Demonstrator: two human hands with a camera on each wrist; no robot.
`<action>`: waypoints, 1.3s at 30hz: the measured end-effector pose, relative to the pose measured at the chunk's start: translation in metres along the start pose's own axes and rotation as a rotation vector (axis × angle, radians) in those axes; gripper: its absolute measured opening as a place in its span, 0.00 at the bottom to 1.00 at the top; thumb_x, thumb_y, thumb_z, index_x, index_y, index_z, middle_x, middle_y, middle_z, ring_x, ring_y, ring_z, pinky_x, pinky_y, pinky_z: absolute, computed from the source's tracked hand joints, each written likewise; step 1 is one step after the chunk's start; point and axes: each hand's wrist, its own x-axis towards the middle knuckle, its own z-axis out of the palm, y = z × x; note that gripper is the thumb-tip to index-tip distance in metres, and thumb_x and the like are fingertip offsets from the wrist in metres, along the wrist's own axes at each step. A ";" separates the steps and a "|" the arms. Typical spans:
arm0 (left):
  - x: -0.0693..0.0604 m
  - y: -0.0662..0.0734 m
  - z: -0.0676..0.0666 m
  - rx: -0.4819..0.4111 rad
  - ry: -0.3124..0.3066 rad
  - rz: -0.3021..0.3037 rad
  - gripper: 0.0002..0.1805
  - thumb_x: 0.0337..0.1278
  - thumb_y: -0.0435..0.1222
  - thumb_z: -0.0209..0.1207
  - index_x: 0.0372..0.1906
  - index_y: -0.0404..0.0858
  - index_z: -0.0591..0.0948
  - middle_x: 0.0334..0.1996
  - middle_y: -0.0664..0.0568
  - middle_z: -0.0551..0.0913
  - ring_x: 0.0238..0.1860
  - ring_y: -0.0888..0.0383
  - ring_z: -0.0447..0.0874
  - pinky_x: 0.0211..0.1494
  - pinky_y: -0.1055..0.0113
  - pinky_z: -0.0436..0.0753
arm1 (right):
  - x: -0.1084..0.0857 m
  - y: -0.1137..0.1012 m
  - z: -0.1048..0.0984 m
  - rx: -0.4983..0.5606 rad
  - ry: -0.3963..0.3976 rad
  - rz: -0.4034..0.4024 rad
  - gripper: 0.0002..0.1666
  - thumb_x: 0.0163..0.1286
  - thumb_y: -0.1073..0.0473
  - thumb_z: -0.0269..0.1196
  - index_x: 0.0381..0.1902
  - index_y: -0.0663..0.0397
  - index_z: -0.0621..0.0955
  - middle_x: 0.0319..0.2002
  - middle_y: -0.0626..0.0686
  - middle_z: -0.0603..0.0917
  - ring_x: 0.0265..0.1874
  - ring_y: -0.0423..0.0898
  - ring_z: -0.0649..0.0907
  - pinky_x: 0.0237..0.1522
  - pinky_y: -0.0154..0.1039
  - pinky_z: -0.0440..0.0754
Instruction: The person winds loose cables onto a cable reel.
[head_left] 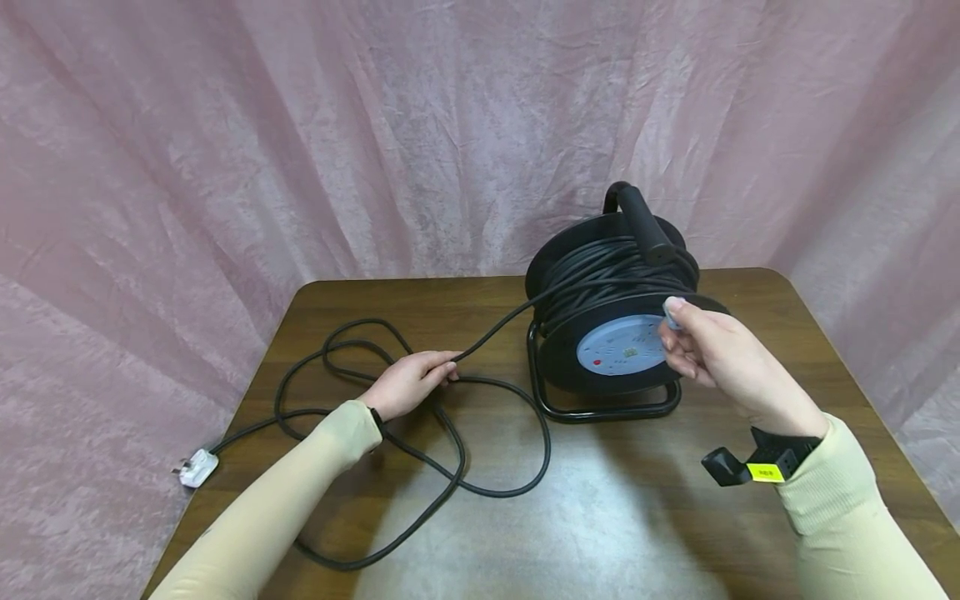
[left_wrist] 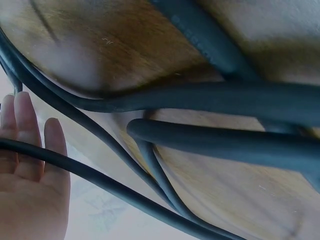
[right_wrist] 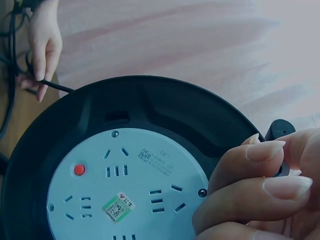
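A black cable reel [head_left: 622, 308] with a round grey socket face [right_wrist: 125, 180] stands on the table's right half. At the face's right edge my right hand [head_left: 708, 342] holds the small grey crank knob [head_left: 672, 313] between thumb and fingers. In the right wrist view its curled fingers [right_wrist: 255, 187] hide much of the knob. Left of the reel, my left hand [head_left: 411, 383] lightly holds the black cable [head_left: 495, 329] that runs up to the drum. The left wrist view has this cable crossing fairly straight fingers [left_wrist: 27, 125]; the thumb is out of sight there.
Loose loops of cable [head_left: 546, 442] spread over the wooden table [head_left: 600, 517] under and around the left forearm. A white plug [head_left: 198, 468] lies at the table's left edge. The reel has a black carrying handle [head_left: 641, 221] and tubular stand [head_left: 600, 413]. Pink curtains [head_left: 420, 142] hang behind.
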 end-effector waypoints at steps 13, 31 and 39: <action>0.003 -0.001 0.001 0.005 -0.002 -0.011 0.22 0.82 0.41 0.49 0.73 0.42 0.74 0.45 0.59 0.87 0.46 0.61 0.85 0.58 0.56 0.81 | -0.002 0.006 -0.005 -0.007 0.003 -0.004 0.34 0.85 0.40 0.43 0.34 0.66 0.71 0.18 0.51 0.69 0.16 0.47 0.66 0.15 0.47 0.59; 0.007 -0.002 0.004 -0.031 0.003 0.016 0.22 0.83 0.38 0.48 0.74 0.41 0.73 0.44 0.57 0.86 0.45 0.61 0.85 0.59 0.58 0.80 | -0.005 0.019 -0.013 0.056 0.037 0.016 0.33 0.85 0.40 0.43 0.33 0.64 0.70 0.19 0.49 0.70 0.16 0.44 0.66 0.18 0.49 0.55; 0.009 -0.005 0.003 -0.021 -0.002 0.058 0.23 0.83 0.38 0.48 0.74 0.39 0.72 0.46 0.57 0.86 0.48 0.61 0.84 0.61 0.57 0.79 | -0.008 0.029 -0.017 0.044 0.060 0.063 0.34 0.85 0.38 0.42 0.33 0.63 0.71 0.19 0.48 0.71 0.15 0.43 0.66 0.17 0.48 0.58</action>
